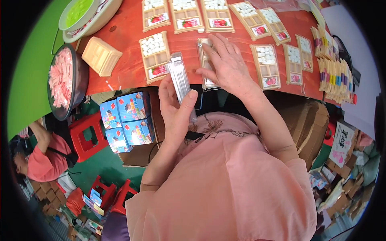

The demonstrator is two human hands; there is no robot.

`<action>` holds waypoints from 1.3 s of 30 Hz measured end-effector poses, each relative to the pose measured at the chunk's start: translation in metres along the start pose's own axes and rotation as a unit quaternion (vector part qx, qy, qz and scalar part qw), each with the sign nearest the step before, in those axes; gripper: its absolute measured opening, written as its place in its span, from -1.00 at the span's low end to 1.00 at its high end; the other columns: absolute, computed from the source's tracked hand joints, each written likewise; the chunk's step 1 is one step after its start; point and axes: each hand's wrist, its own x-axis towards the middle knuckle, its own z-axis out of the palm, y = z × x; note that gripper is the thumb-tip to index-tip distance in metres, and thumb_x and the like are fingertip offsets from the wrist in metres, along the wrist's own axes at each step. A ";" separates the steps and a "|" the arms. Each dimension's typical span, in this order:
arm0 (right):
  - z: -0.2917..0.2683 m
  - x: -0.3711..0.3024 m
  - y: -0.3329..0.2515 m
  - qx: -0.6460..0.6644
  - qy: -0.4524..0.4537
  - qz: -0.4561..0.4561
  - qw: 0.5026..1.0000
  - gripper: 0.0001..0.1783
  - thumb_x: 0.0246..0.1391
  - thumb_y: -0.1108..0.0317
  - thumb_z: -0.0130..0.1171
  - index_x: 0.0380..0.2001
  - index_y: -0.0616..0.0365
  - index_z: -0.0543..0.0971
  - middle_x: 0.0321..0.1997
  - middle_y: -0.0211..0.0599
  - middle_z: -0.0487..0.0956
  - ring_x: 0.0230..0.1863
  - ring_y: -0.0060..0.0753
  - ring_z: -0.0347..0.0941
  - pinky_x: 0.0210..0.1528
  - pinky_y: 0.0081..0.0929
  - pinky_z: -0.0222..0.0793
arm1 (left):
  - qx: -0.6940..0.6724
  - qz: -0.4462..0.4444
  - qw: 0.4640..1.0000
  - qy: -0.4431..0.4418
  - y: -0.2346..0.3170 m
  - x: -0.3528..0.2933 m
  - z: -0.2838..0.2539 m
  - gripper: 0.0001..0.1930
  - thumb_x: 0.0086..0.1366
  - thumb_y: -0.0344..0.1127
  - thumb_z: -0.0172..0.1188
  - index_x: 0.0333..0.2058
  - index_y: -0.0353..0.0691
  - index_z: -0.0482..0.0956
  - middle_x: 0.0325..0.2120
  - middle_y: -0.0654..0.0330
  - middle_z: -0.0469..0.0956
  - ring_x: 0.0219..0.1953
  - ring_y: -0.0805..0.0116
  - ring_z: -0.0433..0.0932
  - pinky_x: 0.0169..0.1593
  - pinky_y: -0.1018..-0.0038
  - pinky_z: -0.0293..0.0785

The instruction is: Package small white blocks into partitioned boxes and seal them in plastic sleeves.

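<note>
A stack of thin clear plastic covers [181,78] is upright in my left hand [177,105], with the fingers and thumb wrapped round it. My right hand [227,62] lies over a small tray [206,63] at the table's near edge, fingers spread and touching its top. That tray has a shiny clear cover on it; the hand hides much of its inside. Just left of the stack lies a beige compartment tray [155,61] with white pieces [153,44] in its far part and a strawberry card [157,71] in its near part. A similar tray [265,66] sits to the right.
More filled trays [187,16] line the red table [120,24]. At left are stacked empty beige trays [101,56], a dark bowl of pink packets [62,78] and a bowl of green pieces [78,12]. Bundled sticks [337,78] stand right. Blue boxes [128,120] fill a carton below.
</note>
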 end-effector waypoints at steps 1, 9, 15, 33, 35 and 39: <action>-0.005 -0.002 0.003 -0.009 -0.018 0.014 1.000 -0.26 0.15 -0.01 0.27 0.24 0.29 0.42 0.44 0.00 0.26 0.51 0.04 0.07 0.44 0.03 0.07 | -0.001 -0.002 1.000 -0.007 0.001 0.002 0.004 -0.21 0.29 -0.29 0.38 0.33 -0.32 0.08 0.16 0.04 0.40 0.11 0.35 0.45 0.11 0.44 0.43; 0.003 -0.014 -0.004 -0.007 0.001 0.137 0.991 -0.07 0.04 -0.02 0.28 0.32 0.42 0.27 0.49 0.39 0.03 0.54 0.39 -0.14 0.47 0.17 -0.07 | -0.043 -0.033 0.998 -0.028 0.002 0.012 0.031 -0.23 0.31 -0.30 0.34 0.34 -0.31 0.06 0.13 0.03 0.44 0.07 0.32 0.52 0.00 0.38 0.58; 0.007 -0.012 -0.011 -0.052 0.013 0.172 0.984 -0.21 0.08 0.15 0.18 0.37 0.19 0.28 0.48 0.49 -0.02 0.52 0.49 -0.16 0.48 0.29 -0.17 | -0.030 -0.042 0.998 -0.030 -0.001 0.016 0.034 -0.28 0.35 -0.37 0.28 0.34 -0.31 0.06 0.14 0.02 0.43 0.11 0.26 0.53 0.02 0.38 0.57; -0.023 -0.032 0.013 -0.039 0.016 0.145 0.989 -0.23 0.19 -0.03 0.22 0.29 0.30 0.36 0.45 0.38 0.11 0.50 0.35 -0.01 0.47 0.13 -0.08 | -0.056 -0.082 0.992 -0.076 0.000 0.027 0.048 -0.31 0.36 -0.28 0.28 0.31 -0.34 0.11 0.13 0.00 0.44 0.12 0.25 0.54 0.02 0.35 0.62; -0.020 -0.036 0.013 -0.049 0.008 0.158 0.986 -0.25 0.20 0.01 0.21 0.29 0.30 0.36 0.45 0.39 0.10 0.49 0.37 -0.01 0.47 0.12 -0.07 | -0.061 -0.086 0.991 -0.077 0.003 0.027 0.051 -0.30 0.36 -0.27 0.29 0.31 -0.34 0.11 0.13 0.00 0.44 0.12 0.25 0.54 0.02 0.36 0.61; -0.012 -0.037 0.015 -0.060 0.013 0.180 0.982 -0.32 0.23 0.09 0.17 0.30 0.28 0.35 0.46 0.39 0.09 0.48 0.38 0.00 0.47 0.10 -0.04 | -0.015 -0.059 0.994 -0.087 -0.001 0.028 0.054 -0.43 0.44 -0.13 0.15 0.24 -0.36 0.21 0.08 -0.04 0.47 0.11 0.14 0.58 0.03 0.23 0.65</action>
